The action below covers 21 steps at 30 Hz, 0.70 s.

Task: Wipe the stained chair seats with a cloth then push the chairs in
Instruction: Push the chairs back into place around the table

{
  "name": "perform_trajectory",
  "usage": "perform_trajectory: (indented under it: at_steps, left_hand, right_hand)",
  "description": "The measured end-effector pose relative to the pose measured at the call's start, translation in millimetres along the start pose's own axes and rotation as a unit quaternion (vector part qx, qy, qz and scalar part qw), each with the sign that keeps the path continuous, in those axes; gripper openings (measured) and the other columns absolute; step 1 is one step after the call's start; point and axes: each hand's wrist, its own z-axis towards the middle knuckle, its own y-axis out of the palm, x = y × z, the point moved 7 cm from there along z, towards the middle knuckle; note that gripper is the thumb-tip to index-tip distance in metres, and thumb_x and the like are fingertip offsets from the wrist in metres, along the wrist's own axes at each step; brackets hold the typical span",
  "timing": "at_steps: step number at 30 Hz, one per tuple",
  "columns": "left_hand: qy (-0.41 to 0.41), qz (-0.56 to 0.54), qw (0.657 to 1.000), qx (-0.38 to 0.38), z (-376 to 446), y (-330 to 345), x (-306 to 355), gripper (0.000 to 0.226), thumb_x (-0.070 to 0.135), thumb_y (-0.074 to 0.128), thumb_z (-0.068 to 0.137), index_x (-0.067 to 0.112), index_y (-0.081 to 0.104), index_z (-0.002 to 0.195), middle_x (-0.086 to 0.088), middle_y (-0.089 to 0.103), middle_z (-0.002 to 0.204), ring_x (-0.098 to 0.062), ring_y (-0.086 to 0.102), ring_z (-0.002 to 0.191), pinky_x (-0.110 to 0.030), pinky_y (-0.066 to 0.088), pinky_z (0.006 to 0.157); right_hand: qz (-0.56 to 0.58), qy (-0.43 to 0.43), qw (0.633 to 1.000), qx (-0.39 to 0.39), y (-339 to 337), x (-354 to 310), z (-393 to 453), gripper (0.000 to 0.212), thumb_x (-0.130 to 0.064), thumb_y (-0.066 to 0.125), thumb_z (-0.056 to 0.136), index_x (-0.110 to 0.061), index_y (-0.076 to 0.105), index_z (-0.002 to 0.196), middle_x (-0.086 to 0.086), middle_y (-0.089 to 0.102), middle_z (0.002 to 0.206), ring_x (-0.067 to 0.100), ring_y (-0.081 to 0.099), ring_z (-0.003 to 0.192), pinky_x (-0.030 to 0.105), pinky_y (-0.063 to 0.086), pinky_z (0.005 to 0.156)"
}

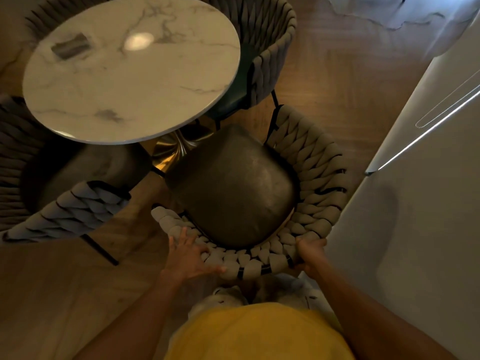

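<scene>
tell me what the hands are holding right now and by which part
Both hands are on the nearest chair's woven backrest: the right hand grips its top rim, and the left hand rests on the rim with fingers spread.

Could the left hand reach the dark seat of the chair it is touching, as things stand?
Probably yes. The left hand rests with spread fingers on the woven backrest, right beside the dark seat, which lies bare with nothing over it. Only the low backrest rim stands between them.
</scene>
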Motion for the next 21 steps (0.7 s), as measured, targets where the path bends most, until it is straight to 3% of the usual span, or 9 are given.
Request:
perform_trajectory:
  at_steps: [3, 7, 12, 14, 17, 19, 21]
  left_hand:
    - [-0.009, 0.002, 1.000, -0.002, 1, -8, -4, 0.133, 0.106, 0.005, 0.027, 0.039, 0.048, 0.134, -0.001, 0.005, 0.161, -0.030, -0.016, 0.146, -0.061, -0.007, 0.113]
    - [-0.019, -0.023, 1.000, -0.004, 4, -15, -16, 0.131, 0.106, 0.008, 0.027, 0.041, 0.048, 0.133, 0.000, 0.005, 0.162, -0.028, -0.018, 0.146, -0.060, -0.009, 0.113]
    - [-0.056, -0.051, 0.997, -0.006, 8, -19, -38, 0.121, 0.104, 0.022, 0.034, 0.042, 0.047, 0.135, -0.002, 0.000, 0.162, -0.029, -0.019, 0.146, -0.059, -0.006, 0.114]
    - [-0.071, -0.068, 0.995, -0.009, 9, -19, -39, 0.118, 0.102, 0.028, 0.037, 0.043, 0.044, 0.138, -0.003, -0.002, 0.162, -0.031, -0.020, 0.145, -0.059, -0.006, 0.114]
    - [-0.064, -0.085, 0.994, 0.004, 9, -14, -21, 0.122, 0.105, 0.019, 0.032, 0.048, 0.044, 0.137, -0.003, 0.003, 0.162, -0.032, -0.014, 0.146, -0.061, -0.006, 0.113]
    - [-0.050, -0.093, 0.994, 0.017, 6, -8, -6, 0.100, 0.100, 0.032, 0.047, 0.049, 0.050, 0.131, 0.002, 0.012, 0.161, -0.030, -0.009, 0.147, -0.063, -0.007, 0.112]
    - [-0.042, -0.113, 0.992, 0.032, 2, -3, 2, 0.073, 0.083, 0.051, 0.066, 0.046, 0.054, 0.129, 0.004, 0.018, 0.160, -0.028, -0.008, 0.148, -0.065, -0.009, 0.111]
  right_hand:
    - [-0.001, -0.019, 0.999, -0.029, 5, -10, -11, 0.081, -0.024, 0.052, 0.096, -0.024, -0.008, 0.150, 0.021, 0.038, 0.137, 0.037, 0.054, 0.106, 0.051, 0.054, 0.085]
    - [-0.029, -0.023, 0.998, -0.048, 14, -20, -16, 0.084, -0.026, 0.052, 0.096, -0.022, -0.012, 0.151, 0.019, 0.028, 0.149, 0.038, 0.045, 0.122, 0.048, 0.047, 0.096]
    - [0.009, -0.013, 0.997, -0.074, 37, -33, -20, 0.087, -0.040, 0.051, 0.095, -0.024, -0.015, 0.149, 0.017, 0.021, 0.154, 0.041, 0.034, 0.133, 0.052, 0.045, 0.094]
    - [0.012, -0.005, 0.996, -0.086, 44, -34, -18, 0.086, -0.042, 0.051, 0.095, -0.027, -0.015, 0.149, 0.018, 0.023, 0.153, 0.043, 0.036, 0.131, 0.055, 0.046, 0.092]
    - [0.014, 0.012, 0.995, -0.099, 49, -35, -16, 0.085, -0.032, 0.051, 0.096, -0.031, -0.015, 0.149, 0.018, 0.030, 0.148, 0.044, 0.042, 0.125, 0.060, 0.047, 0.091]
    - [-0.016, 0.018, 0.994, -0.108, 50, -37, -15, 0.083, -0.024, 0.051, 0.097, -0.030, -0.014, 0.149, 0.020, 0.036, 0.141, 0.042, 0.048, 0.116, 0.059, 0.050, 0.087]
    - [-0.062, 0.017, 0.992, -0.111, 50, -41, -15, 0.076, -0.018, 0.050, 0.096, -0.025, -0.003, 0.150, 0.020, 0.042, 0.128, 0.035, 0.054, 0.093, 0.051, 0.057, 0.074]
